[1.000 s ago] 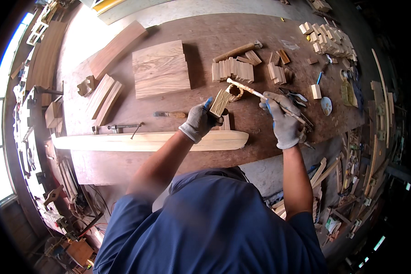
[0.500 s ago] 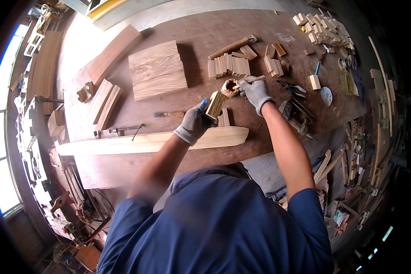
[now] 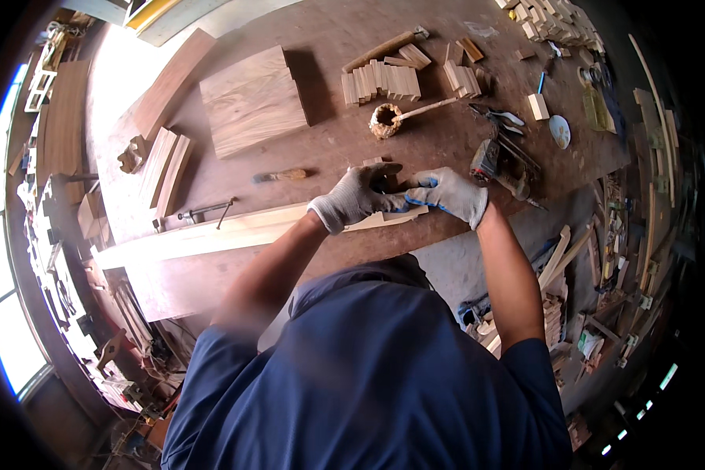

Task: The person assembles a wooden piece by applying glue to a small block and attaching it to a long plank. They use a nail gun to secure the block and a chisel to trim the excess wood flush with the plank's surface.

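Note:
Both my hands wear grey gloves with blue on the fingers. They meet above the near part of the bench. My left hand (image 3: 354, 197) curls around a small wooden block, which the gloves and shadow mostly hide. My right hand (image 3: 448, 196) presses its closed fingers against the left fingertips; what lies in them is hidden. Beyond the hands stands a round pot (image 3: 381, 129) with a crusted, yellowish-brown rim. A thin wooden stick (image 3: 429, 108) leans out of it to the right. Under my hands runs a long pale board (image 3: 211, 240) with a tapered end.
Short wooden blocks (image 3: 380, 84) stand in a row behind the pot. A square wooden panel (image 3: 251, 102) lies left. A brush (image 3: 282, 175) and a clamp (image 3: 205, 212) lie nearer. A power drill (image 3: 497, 164) and pliers (image 3: 505, 117) are on the right, with stacked blocks (image 3: 556, 22) beyond.
My right hand has let go of the stick, leaving it in the pot, and has come back to my left hand. The block in my left hand has turned mostly out of sight.

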The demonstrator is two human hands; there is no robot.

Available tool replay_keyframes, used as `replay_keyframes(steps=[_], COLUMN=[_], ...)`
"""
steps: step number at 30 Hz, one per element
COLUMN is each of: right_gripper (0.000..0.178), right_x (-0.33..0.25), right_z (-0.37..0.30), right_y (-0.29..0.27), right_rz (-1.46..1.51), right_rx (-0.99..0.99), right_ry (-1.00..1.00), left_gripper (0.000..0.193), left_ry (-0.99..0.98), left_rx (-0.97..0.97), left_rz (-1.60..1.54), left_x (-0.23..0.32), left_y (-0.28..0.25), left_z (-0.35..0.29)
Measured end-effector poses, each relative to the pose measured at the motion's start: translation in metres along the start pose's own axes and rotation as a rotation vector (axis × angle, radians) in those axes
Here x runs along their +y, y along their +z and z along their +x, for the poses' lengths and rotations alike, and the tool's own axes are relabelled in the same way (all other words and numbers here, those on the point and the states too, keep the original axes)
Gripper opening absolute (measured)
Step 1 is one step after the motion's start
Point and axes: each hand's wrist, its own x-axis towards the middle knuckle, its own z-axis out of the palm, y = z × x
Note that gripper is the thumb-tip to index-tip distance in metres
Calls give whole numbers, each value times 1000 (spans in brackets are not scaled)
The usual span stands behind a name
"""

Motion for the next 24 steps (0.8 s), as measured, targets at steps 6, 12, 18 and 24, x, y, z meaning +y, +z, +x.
replay_keyframes(steps=[6,12,18,24], right_gripper=[40,41,34,40], right_x=[57,105,100,80], right_z=[-61,-89,-84,-77], right_y=[-18,-14,-6,6], right_rz=[294,618,506,-135], right_rx=[356,601,627,662], right_ry=[8,-10,-53,-229], left_gripper=[92,77,43,25], left_ry=[-202,-209,-198,-38], left_rx=[-3,-94,-120,81], left_rz=[966,1069,1169,1217], left_x=[-18,-55,-46,-51], left_y=[-21,-21,1,9], left_z=[-19,-16,-33,-44])
